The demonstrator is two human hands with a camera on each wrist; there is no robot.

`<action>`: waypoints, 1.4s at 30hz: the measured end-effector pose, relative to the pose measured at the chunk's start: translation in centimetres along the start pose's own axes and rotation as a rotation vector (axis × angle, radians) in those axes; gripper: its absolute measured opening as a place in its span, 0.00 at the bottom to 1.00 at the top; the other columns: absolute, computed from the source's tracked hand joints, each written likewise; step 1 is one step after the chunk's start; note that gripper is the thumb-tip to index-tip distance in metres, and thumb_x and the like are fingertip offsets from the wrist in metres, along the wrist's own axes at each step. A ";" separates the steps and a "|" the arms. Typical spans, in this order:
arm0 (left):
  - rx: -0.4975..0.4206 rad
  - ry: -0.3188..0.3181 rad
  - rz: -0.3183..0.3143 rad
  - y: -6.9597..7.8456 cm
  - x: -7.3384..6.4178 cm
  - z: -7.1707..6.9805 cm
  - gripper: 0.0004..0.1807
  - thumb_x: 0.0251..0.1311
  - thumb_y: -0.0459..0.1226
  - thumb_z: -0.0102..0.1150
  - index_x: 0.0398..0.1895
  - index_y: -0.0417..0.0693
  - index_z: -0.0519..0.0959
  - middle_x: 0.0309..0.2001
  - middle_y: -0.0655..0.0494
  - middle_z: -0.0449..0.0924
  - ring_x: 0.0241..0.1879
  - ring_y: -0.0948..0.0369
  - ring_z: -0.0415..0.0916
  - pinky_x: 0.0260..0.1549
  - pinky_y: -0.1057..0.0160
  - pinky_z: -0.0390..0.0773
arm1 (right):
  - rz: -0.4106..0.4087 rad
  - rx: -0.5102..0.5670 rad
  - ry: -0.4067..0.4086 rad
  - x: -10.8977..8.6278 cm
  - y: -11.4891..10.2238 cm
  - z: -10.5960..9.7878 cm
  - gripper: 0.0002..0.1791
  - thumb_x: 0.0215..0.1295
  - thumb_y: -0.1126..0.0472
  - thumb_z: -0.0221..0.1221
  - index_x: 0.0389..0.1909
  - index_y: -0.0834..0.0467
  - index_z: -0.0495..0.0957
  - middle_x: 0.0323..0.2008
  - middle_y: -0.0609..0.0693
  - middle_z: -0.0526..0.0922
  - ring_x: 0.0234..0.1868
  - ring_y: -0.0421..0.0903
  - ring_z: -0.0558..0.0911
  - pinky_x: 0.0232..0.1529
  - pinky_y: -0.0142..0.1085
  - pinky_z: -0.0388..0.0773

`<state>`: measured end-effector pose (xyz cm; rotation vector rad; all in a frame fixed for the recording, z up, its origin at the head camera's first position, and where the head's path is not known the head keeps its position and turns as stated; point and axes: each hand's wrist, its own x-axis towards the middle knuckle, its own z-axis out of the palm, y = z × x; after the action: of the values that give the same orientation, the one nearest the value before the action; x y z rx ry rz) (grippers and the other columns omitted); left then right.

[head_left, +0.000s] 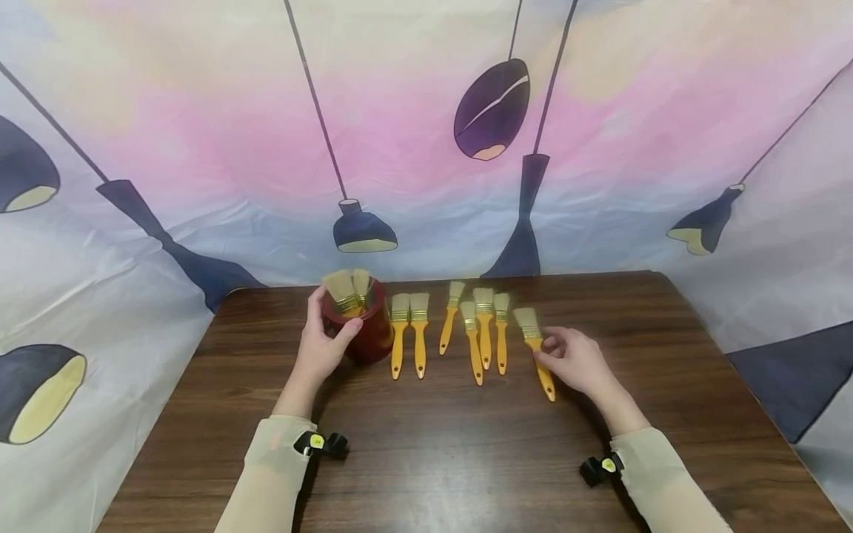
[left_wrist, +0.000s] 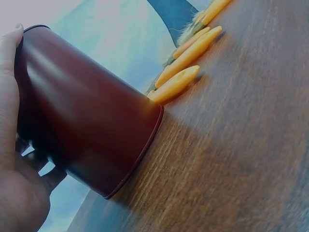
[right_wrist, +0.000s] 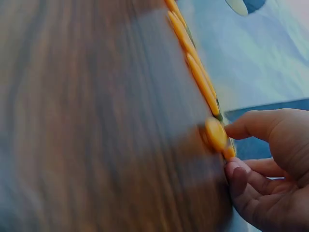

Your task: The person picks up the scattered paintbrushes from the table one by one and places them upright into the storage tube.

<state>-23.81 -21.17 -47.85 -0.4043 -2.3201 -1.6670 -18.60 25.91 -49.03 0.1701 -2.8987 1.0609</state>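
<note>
While in right hand [head_left: 577, 360], paintbrush [head_left: 536, 345] aslant

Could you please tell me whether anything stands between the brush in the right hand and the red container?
Yes: six other brushes lie on the table between the brush in the right hand and the red container. They lie low, so lifting the brush over them would probably clear the way.

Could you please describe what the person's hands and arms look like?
The left hand and right hand wear no gloves. The left sleeve and right sleeve are pale beige, ending near the wrists. A black left-wrist device and a black right-wrist device each bear a small yellow marking.
</note>
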 end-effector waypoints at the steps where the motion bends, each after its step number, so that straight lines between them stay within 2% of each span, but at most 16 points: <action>1: 0.002 0.001 -0.003 0.0 0.0 0.0 0.46 0.71 0.35 0.69 0.86 0.58 0.55 0.73 0.46 0.72 0.70 0.53 0.72 0.74 0.39 0.69 | 0.003 0.003 0.007 0.1 0.2 -0.1 0.31 0.70 0.58 0.72 0.66 0.72 0.79 0.45 0.58 0.88 0.39 0.50 0.87 0.39 0.44 0.84; 9: -0.008 0.010 -0.008 0.0 -0.1 -0.2 0.46 0.71 0.35 0.69 0.86 0.58 0.55 0.73 0.49 0.72 0.70 0.56 0.71 0.72 0.57 0.71 | 0.042 0.016 -0.052 0.5 0.4 -0.6 0.39 0.68 0.48 0.76 0.68 0.71 0.79 0.47 0.59 0.88 0.37 0.48 0.84 0.37 0.42 0.83; 16: -0.020 0.010 0.002 0.3 0.0 -0.2 0.46 0.70 0.33 0.69 0.85 0.57 0.56 0.73 0.49 0.72 0.69 0.58 0.71 0.68 0.67 0.71 | 0.063 0.017 -0.056 0.4 0.5 -0.9 0.33 0.69 0.52 0.75 0.66 0.70 0.81 0.44 0.58 0.88 0.39 0.50 0.85 0.34 0.38 0.83; 27: 0.002 0.016 -0.013 0.3 0.0 -0.2 0.46 0.69 0.36 0.70 0.85 0.58 0.56 0.72 0.47 0.72 0.68 0.56 0.72 0.65 0.67 0.71 | 0.051 0.038 -0.039 0.2 0.4 -1.0 0.27 0.70 0.59 0.73 0.64 0.69 0.82 0.41 0.55 0.88 0.35 0.46 0.84 0.31 0.39 0.82; 33: 0.009 0.010 -0.017 0.1 0.1 -0.1 0.46 0.70 0.38 0.70 0.86 0.57 0.55 0.72 0.46 0.71 0.70 0.54 0.71 0.72 0.45 0.70 | 0.062 0.045 -0.006 0.4 1.0 -1.1 0.26 0.71 0.58 0.71 0.63 0.67 0.81 0.42 0.55 0.88 0.37 0.47 0.84 0.34 0.40 0.82; 35: 0.012 0.009 -0.015 0.0 0.1 0.0 0.46 0.70 0.37 0.70 0.86 0.57 0.55 0.72 0.46 0.71 0.70 0.54 0.71 0.72 0.48 0.71 | 0.063 0.059 0.009 0.4 1.1 -1.3 0.25 0.71 0.58 0.71 0.64 0.66 0.81 0.43 0.55 0.88 0.38 0.48 0.84 0.35 0.41 0.82; 40: 0.014 0.005 -0.015 0.0 0.1 0.0 0.46 0.71 0.37 0.69 0.86 0.58 0.55 0.72 0.48 0.72 0.68 0.57 0.71 0.64 0.70 0.71 | 0.059 0.152 0.044 0.2 0.6 -2.0 0.25 0.74 0.58 0.69 0.66 0.65 0.80 0.46 0.57 0.86 0.44 0.51 0.85 0.40 0.38 0.83; 42: 0.014 0.006 -0.015 0.0 0.1 0.0 0.45 0.71 0.37 0.69 0.85 0.58 0.56 0.72 0.47 0.72 0.68 0.57 0.72 0.66 0.66 0.72 | 0.047 0.197 0.055 0.2 0.2 -2.2 0.23 0.75 0.60 0.67 0.66 0.66 0.78 0.47 0.59 0.85 0.45 0.52 0.86 0.40 0.36 0.84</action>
<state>-23.86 -21.19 -47.82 -0.3794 -2.3341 -1.6557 -18.79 27.48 -47.50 0.0788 -2.7595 1.3366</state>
